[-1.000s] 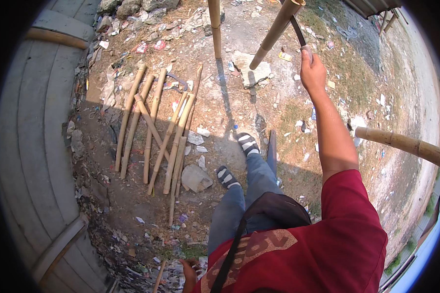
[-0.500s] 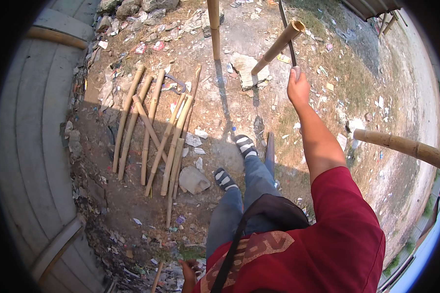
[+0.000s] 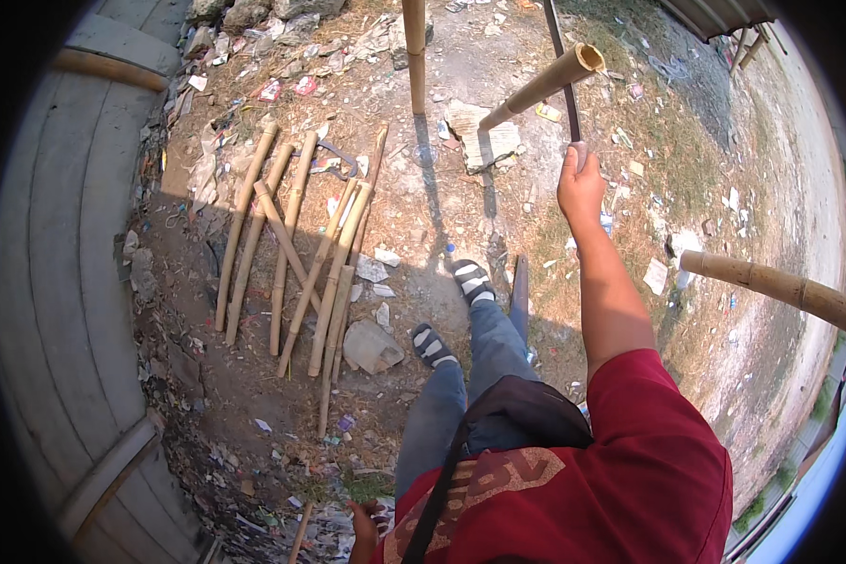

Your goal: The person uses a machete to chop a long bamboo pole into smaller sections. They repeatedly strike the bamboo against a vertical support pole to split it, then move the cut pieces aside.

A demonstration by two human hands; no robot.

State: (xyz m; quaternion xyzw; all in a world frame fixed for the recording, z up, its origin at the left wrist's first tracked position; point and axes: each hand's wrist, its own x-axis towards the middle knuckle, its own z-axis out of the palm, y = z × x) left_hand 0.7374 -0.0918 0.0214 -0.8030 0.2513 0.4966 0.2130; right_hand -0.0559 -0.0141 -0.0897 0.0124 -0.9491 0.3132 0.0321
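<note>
My right hand (image 3: 583, 183), arm stretched forward, is closed round the handle of a long machete (image 3: 573, 117) whose dark, narrow blade points away from me. The blade passes behind the upper part of a leaning bamboo post (image 3: 536, 89), which hides a bit of it. Whether they touch I cannot tell. The post's hollow cut end faces up, and its lower end is by a pale stone slab (image 3: 487, 141). Low at the bottom edge, my left hand (image 3: 365, 519) hangs beside my body, fingers loosely apart and nothing visible in it.
Cut bamboo poles (image 3: 334, 273) lie in a loose pile at left, near a stone (image 3: 373, 346). Another bamboo post (image 3: 415, 56) stands ahead; a thick bamboo (image 3: 766, 282) juts in from the right. A grey wall (image 3: 66, 244) runs along the left. Litter covers the ground.
My right hand and the machete have shifted slightly right and nearer to me. The leaning post's top has moved a little to the right. My left hand looks unchanged.
</note>
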